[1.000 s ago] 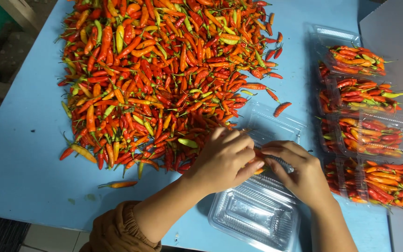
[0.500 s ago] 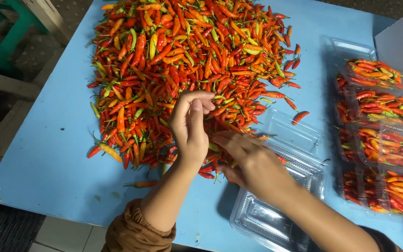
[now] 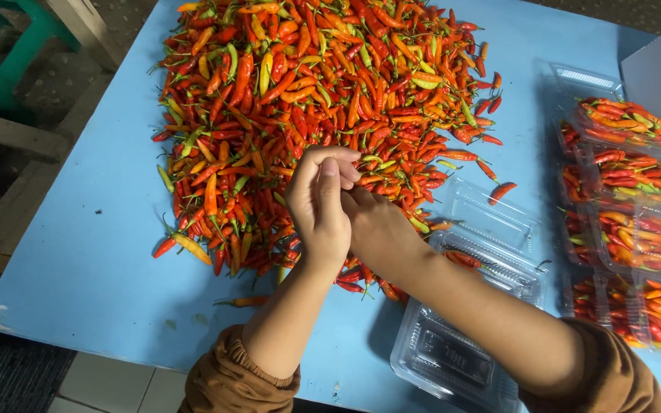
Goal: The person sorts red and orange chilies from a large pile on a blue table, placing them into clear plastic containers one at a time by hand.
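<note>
I'm looking at a small produce-packing spot: a blue tabletop (image 3: 78, 252) heaped with loose chilli peppers (image 3: 307, 99), filled clear clamshell boxes (image 3: 625, 222) stacked alongside, bare concrete floor (image 3: 47, 76) beyond.

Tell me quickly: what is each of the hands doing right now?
Left hand: fingers curled over the chilli pile; any hold cannot be told.
Right hand: hidden behind the left; cannot be told.

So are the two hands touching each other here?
Touching: the head view shows the left hand pressed against the right hand over the chilli pile.
</note>
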